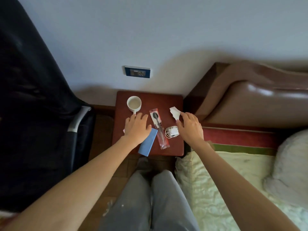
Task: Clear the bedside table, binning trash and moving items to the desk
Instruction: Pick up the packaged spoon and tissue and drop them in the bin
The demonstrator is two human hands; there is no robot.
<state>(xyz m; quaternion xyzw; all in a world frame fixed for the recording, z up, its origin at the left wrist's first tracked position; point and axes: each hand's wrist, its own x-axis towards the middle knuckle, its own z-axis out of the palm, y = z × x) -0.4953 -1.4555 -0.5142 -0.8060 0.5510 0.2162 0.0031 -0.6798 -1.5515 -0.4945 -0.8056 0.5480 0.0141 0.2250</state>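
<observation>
Bedside table clearing looks barely begun — everything sits on its red top. At far left, the white mug stands upright, handle toward the left hand, whose fingers lie spread and flat, gripping nothing, over the blue box. Next, the packaged spoon lies lengthwise, bowl toward the wall. Then the coiled charger. The right hand pinches the crumpled tissue — likely trash, so lifting it binward seems next.
</observation>
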